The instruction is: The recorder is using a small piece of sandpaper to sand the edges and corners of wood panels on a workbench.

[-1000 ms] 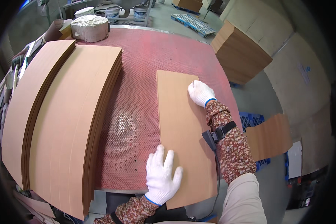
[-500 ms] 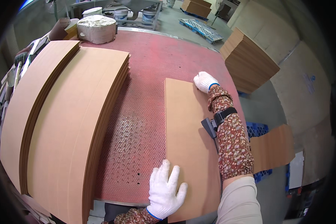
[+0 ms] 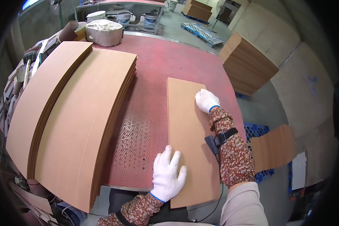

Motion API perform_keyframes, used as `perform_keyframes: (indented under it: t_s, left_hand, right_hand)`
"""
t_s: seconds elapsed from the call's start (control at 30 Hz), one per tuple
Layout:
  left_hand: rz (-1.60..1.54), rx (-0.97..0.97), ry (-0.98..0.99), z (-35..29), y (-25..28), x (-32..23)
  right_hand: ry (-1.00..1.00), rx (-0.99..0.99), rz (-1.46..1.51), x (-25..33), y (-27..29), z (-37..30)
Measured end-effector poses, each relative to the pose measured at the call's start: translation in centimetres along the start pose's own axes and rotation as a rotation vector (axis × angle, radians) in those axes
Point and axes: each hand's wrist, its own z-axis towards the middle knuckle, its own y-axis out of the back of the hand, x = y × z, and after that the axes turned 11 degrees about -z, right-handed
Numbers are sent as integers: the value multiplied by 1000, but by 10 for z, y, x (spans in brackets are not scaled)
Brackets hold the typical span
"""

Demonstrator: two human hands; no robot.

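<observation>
A long tan wooden panel [image 3: 188,132] lies lengthwise before me on a red perforated table [image 3: 154,67]; its near end reaches past the table's front edge. My left hand [image 3: 167,176], in a white knit glove, rests on the panel's left edge near the front with its fingers spread. Farther off, my right hand [image 3: 207,101], gloved alike, is closed at the panel's right edge. Its curled fingers hide whatever they may hold. A black strap with a grey device [image 3: 213,144] is fastened round my right forearm.
Two stacks of similar panels, the outer stack [image 3: 37,101] and the inner stack [image 3: 83,116], fill the table's left side. A foil-topped bundle [image 3: 103,33] stands at the far left corner. Right of the table are a tall board stack [image 3: 248,64] and a blue pallet [image 3: 258,131] bearing boards.
My right hand has slid nearer to me along the panel's right edge, still closed. My left hand stays spread at the left edge. The whole view has shifted slightly.
</observation>
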Motion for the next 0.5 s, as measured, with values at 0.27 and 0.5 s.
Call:
perform_keyframes:
  t_s: [0.27,0.5]
  left_hand:
    - [19,-31,-45,39,3,47]
    - [70,-55,-64,58,-12,83]
  right_hand:
    - [-37,26,-9,23,-15,-85]
    - [-18,10,-6,25,-38,-173]
